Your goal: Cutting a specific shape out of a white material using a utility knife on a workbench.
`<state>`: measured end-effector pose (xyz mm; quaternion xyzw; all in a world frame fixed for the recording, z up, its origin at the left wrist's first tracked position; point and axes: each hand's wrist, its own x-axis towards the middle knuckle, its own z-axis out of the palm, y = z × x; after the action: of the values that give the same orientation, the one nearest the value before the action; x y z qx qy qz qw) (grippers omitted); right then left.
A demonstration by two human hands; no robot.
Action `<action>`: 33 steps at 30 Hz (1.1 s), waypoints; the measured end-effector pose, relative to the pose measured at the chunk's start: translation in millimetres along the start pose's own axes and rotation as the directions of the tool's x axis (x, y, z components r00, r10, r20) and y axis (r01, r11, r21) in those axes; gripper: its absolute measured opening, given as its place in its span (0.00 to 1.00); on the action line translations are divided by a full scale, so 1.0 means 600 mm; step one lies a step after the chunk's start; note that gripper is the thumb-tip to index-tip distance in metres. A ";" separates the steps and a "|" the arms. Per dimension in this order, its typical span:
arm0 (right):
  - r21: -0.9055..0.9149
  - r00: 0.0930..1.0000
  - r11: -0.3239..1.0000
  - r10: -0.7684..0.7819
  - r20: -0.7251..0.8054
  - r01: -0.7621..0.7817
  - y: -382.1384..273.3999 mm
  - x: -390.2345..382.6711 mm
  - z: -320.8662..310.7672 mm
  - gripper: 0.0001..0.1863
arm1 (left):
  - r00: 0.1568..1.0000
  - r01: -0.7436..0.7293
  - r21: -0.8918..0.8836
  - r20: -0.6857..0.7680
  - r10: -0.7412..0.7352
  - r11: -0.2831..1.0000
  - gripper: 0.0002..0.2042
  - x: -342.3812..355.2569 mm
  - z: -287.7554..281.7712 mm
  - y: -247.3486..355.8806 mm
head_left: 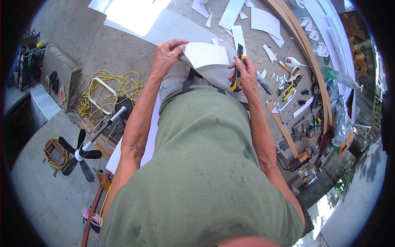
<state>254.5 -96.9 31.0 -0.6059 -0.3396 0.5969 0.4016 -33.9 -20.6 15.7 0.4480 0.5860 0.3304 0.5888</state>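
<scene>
My left hand [168, 55] pinches the left edge of a white sheet piece [207, 57] with faint curved lines drawn on it. The piece is held up over the near edge of the worktable. In my right hand [246, 74] is a yellow and black utility knife [237, 76], gripped by its body with the dark tip pointing away from me. The knife is close to the sheet's right edge; whether they touch I cannot tell. A narrow pale strip [238, 35] lies on the table beyond the knife.
White offcuts [265, 21] and scraps litter the worktable. Scissors [293, 78], yellow-handled pliers [289, 94] and a glue gun [293, 62] lie to the right, beside long brown strips [306, 47]. On the left are a tangled yellow cord [105, 92] and a black-bladed fan [80, 154].
</scene>
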 end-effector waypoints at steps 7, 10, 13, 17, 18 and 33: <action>0.026 1.000 1.000 0.018 -0.004 -0.017 0.004 0.001 -0.006 0.17 | 0.978 -0.084 0.311 0.208 0.018 0.947 0.10 0.031 0.008 0.021; 0.025 1.000 0.999 0.025 -0.014 -0.024 0.006 0.001 -0.009 0.17 | 0.954 -0.170 0.465 0.298 0.028 0.869 0.09 0.061 0.013 0.041; 0.041 0.999 0.998 0.042 -0.014 -0.041 0.008 0.001 -0.011 0.17 | 0.918 -0.268 0.533 0.393 0.045 0.803 0.09 0.091 0.026 0.063; 0.047 0.998 0.998 0.052 -0.025 -0.051 0.009 -0.003 -0.014 0.17 | 0.845 -0.439 0.574 0.525 0.101 0.692 0.08 0.134 0.047 0.081; 0.053 0.998 0.997 0.053 -0.026 -0.052 0.009 -0.004 -0.015 0.17 | 0.844 -0.440 0.572 0.527 0.101 0.692 0.08 0.143 0.055 0.085; 0.027 0.987 0.988 0.155 -0.041 -0.154 0.027 -0.007 -0.020 0.17 | 0.929 -0.283 0.831 0.114 0.351 0.480 0.45 -0.028 0.098 0.060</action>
<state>264.8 -108.8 18.2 -0.6382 -0.2757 0.6170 0.3686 27.4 -30.3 50.3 0.7612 0.5993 0.1300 0.2109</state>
